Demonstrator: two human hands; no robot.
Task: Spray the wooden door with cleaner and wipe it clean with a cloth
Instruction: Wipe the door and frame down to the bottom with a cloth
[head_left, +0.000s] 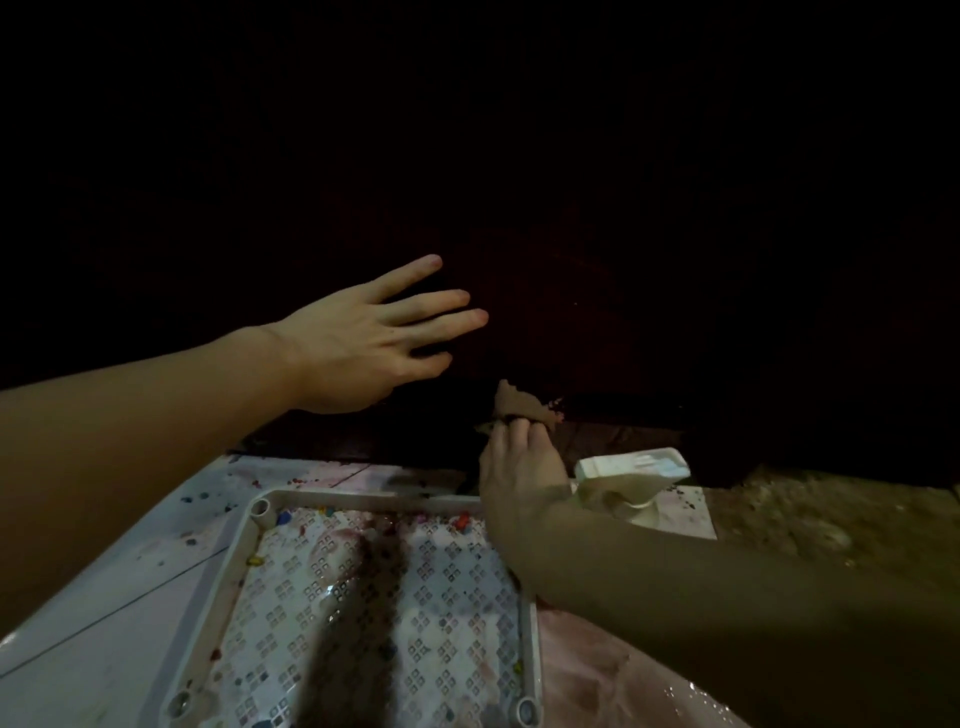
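Note:
The wooden door (597, 270) is very dark and fills the upper half of the head view; its lower edge runs just above the floor. My left hand (363, 343) rests flat against the door with its fingers spread and holds nothing. My right hand (519, 462) grips a small brownish cloth (517, 402) and presses it on the door's bottom edge. A white spray bottle (631, 480) stands on the floor just right of my right wrist, its trigger head visible.
An upturned white plastic stool (395, 503) with a patterned, perforated underside lies below my hands. Pale floor tiles (119, 587) speckled with coloured bits spread to the left. Rough brown ground (831, 519) lies to the right.

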